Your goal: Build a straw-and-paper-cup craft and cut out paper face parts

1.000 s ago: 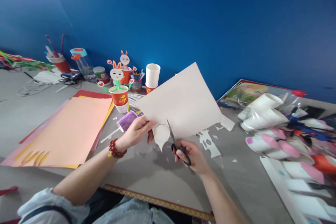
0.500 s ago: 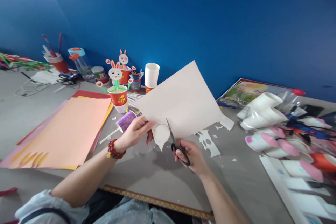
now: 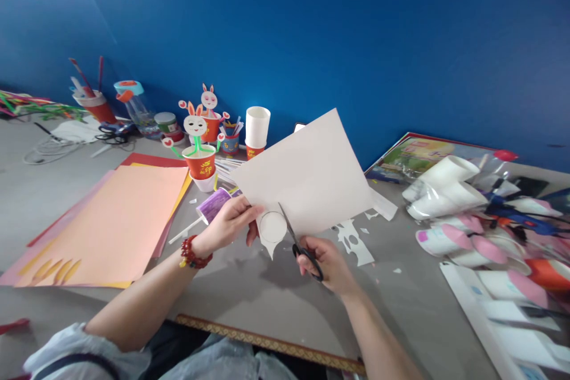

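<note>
Left fingers [image 3: 256, 212]: pinched tight on white paper [image 3: 307, 172], likely steadying it.
Right fingers [image 3: 310, 243]: curled through black-handled scissors [image 3: 293, 234].
Drawn circle [image 3: 273, 227]: between both, uncovered, presumably for visibility.

Grey table [image 3: 271, 303], coloured sheets [image 3: 111, 214], paper scrap [image 3: 364, 255], purple cylinder [image 3: 214, 204]

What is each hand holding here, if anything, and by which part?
The left hand pinches the white paper at its lower-left edge, near the drawn circle. The right hand holds the scissors by the handles.
</note>
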A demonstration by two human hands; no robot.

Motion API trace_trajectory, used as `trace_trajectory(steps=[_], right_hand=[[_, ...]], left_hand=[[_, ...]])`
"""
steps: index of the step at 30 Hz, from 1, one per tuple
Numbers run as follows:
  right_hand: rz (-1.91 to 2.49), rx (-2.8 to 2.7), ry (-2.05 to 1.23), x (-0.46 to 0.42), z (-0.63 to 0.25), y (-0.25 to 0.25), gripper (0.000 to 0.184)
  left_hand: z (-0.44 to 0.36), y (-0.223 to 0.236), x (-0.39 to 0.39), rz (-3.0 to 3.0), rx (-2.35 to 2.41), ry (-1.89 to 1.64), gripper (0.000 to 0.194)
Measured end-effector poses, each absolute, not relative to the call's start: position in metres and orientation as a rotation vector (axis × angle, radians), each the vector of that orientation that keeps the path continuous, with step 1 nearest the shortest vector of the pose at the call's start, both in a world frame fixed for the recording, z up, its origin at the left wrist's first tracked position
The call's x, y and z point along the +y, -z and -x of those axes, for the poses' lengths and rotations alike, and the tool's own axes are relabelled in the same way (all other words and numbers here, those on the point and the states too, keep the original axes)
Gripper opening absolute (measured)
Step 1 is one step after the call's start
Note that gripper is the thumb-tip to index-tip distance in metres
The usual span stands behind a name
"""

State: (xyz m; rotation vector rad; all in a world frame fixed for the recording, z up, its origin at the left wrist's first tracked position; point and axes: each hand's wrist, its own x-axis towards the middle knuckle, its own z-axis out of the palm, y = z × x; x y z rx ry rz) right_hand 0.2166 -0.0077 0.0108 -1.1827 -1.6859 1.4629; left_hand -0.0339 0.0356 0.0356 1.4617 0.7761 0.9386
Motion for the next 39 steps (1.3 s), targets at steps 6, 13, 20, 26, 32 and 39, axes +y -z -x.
trace_trajectory(steps=[6, 13, 20, 26, 32, 39], right_hand=[[1.168, -1.708, -1.445, -0.008, -0.218, -0.01, 0.061], [1.21, -1.629, -1.512, -0.008, -0.219, -0.01, 0.06], [1.219, -1.621, -1.539, -0.008, -0.221, -0.006, 0.061], [1.205, -1.666, -1.512, -0.007, -0.221, -0.006, 0.059], [1.201, -1.649, -1.546, -0.007, -0.223, -0.005, 0.059], [1.193, -1.689, -1.541, -0.007, -0.225, 0.001, 0.057]], left_hand=[[0.035, -0.036, 0.035, -1.464, 0.782, -0.931, 0.034], [0.036, -0.037, 0.035, -1.451, 0.797, -0.932, 0.033], [0.037, -0.038, 0.036, -1.445, 0.78, -0.925, 0.033], [0.038, -0.037, 0.036, -1.438, 0.776, -0.921, 0.032], [0.039, -0.038, 0.037, -1.427, 0.785, -0.916, 0.033], [0.038, -0.038, 0.036, -1.393, 0.797, -0.928, 0.036]])
